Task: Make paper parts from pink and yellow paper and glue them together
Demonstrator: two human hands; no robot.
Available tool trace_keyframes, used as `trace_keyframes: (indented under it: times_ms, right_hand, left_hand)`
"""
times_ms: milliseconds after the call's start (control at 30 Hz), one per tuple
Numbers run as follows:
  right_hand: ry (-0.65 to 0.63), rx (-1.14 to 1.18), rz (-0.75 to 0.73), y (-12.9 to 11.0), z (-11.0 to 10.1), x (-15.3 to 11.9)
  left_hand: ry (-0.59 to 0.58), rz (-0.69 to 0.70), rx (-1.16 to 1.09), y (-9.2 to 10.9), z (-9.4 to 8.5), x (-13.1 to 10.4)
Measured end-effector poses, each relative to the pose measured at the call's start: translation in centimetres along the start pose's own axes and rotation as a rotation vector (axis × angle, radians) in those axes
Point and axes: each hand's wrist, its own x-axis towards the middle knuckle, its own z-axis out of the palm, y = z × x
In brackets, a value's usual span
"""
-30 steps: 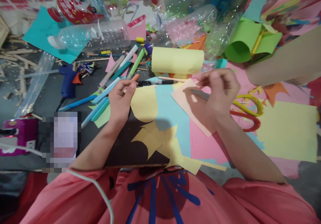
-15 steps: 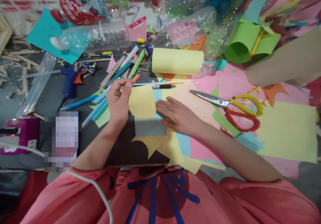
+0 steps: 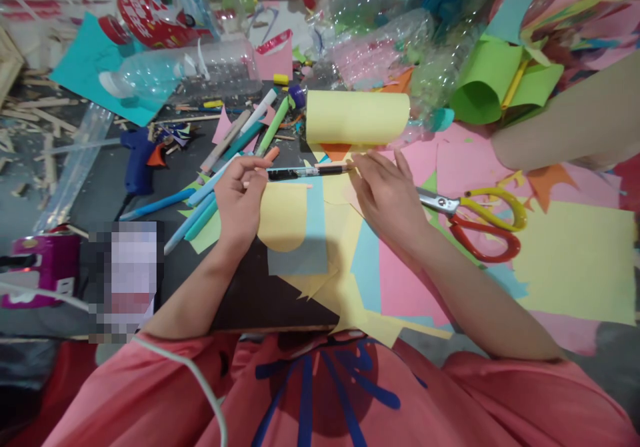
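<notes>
My left hand [image 3: 240, 200] has its fingers closed at the left end of a black pen [image 3: 305, 172] and the top left corner of a yellow paper piece with a rounded lower edge [image 3: 283, 217]. That piece lies over a light blue and grey sheet [image 3: 297, 259]. At the pen's right tip are the fingertips of my right hand [image 3: 385, 190], its thumb side hidden beneath. Scissors with yellow and red handles [image 3: 450, 205] lie partly behind my right hand. Just above both hands rests a rolled yellow paper tube [image 3: 357, 117].
Markers [image 3: 200, 213], a blue glue gun [image 3: 140, 160] and a phone [image 3: 131, 267] lie to the left. Plastic bottles [image 3: 180, 70] fill the back. A green paper roll [image 3: 485, 80] and another person's arm [image 3: 570, 120] are at the right.
My right hand has moved up and right, from the paper's right edge to the pen's tip. The pen has shifted slightly left, and the rounded yellow paper sits slightly lower.
</notes>
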Motion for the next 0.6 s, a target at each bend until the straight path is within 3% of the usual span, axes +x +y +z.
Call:
trace_keyframes:
  times_ms: [100, 233, 400, 500, 600]
  right_hand:
    - [-0.001, -0.014, -0.023, 0.3, 0.5, 0.0]
    - [-0.002, -0.012, -0.013, 0.7, 0.9, 0.2]
    - [0.032, -0.03, -0.015, 0.4, 1.0, 0.3]
    - [0.01, -0.009, -0.022, 0.2, 1.0, 0.3]
    - [-0.003, -0.004, -0.012, 0.2, 0.9, 0.3]
  left_hand:
    - [-0.06, 0.065, 0.117, 0.0, 0.1, -0.2]
    - [-0.254, 0.28, 0.379, -0.3, 0.4, -0.5]
    - [-0.328, 0.532, 0.563, -0.6, 0.6, -0.8]
    - [-0.421, 0.568, 0.628, -0.7, 0.6, -1.1]
    - [-0.431, 0.502, 0.684, -0.8, 0.6, -1.1]
